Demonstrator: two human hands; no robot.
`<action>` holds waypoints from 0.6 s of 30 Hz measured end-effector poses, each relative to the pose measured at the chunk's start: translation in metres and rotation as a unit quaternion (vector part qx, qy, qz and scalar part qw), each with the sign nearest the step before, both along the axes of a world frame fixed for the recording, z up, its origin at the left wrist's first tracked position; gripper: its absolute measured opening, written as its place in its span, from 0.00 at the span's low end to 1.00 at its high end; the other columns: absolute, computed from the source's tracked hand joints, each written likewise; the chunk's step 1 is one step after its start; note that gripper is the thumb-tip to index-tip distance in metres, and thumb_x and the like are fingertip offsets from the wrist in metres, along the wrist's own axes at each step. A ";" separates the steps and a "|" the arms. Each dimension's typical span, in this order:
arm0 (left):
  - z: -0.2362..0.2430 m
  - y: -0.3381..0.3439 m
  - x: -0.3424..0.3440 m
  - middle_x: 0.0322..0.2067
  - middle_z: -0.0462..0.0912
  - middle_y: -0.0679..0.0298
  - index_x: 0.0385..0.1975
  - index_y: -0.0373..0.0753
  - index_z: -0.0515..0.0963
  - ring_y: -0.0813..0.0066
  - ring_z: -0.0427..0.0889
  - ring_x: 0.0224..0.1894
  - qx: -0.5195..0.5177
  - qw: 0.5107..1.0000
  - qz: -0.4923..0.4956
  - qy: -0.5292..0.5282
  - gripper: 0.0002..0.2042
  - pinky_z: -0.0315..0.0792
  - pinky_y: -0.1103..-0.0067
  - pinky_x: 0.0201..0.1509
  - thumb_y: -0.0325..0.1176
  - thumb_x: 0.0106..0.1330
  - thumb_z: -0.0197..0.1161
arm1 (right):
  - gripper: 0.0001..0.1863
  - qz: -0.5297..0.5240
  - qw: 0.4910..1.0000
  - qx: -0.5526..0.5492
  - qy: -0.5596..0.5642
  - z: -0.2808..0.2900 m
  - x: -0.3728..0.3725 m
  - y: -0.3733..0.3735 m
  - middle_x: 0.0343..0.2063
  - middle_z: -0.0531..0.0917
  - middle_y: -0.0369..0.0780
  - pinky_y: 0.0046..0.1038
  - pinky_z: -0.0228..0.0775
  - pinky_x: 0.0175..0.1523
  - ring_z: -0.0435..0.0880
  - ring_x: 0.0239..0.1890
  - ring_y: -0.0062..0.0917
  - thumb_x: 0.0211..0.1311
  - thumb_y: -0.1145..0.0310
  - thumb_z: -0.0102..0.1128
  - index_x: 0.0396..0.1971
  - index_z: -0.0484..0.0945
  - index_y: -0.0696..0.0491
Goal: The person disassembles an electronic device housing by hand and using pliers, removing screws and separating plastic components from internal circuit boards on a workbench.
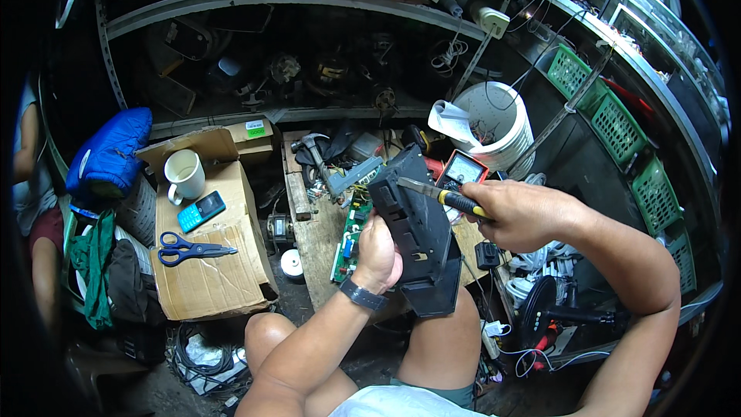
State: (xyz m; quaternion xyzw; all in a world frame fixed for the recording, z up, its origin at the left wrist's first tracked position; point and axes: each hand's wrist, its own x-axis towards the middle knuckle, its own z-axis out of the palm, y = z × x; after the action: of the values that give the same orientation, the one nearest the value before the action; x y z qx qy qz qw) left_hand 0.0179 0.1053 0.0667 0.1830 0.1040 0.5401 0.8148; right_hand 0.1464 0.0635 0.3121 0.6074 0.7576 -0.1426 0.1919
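A black plastic housing [424, 243] stands tilted over my lap. My left hand [378, 253] is closed on its left side, with the fingers partly hidden behind it. In my right hand [521, 212] is a pair of pliers [451, 199] with black and yellow handles. The pliers' jaws point left and lie against or just over the housing's upper part; exact contact is hard to tell. Left of the housing, a green circuit board [353, 235] is on the wooden bench [312, 259]. Beyond the pliers sits an orange-framed analog multimeter [463, 168].
On the cardboard box [208, 289] at left are a white mug [185, 175], a blue phone [201, 211] and scissors [193, 249]. A hammer [315, 153] lies among parts at the bench's back. A white bucket [505, 127] and green baskets [617, 130] stand right. Another person's arm [46, 278] shows far left.
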 end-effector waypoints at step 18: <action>-0.002 -0.001 0.009 0.51 0.86 0.55 0.58 0.36 0.76 0.63 0.87 0.52 -0.020 0.999 -0.027 -0.002 0.20 0.82 0.64 0.59 0.41 0.86 0.38 | 0.23 0.021 0.998 0.040 -0.037 -0.021 -0.009 -0.013 0.42 0.81 0.61 0.49 0.78 0.52 0.87 0.44 0.55 0.59 0.76 0.58 0.54 0.69 0.66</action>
State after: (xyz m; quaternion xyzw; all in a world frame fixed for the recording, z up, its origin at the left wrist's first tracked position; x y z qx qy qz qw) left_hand 0.0271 0.1045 0.0649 0.1682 0.1085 0.5158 0.8330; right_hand 0.1378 0.0503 0.2912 0.6035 0.7677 -0.0852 0.1981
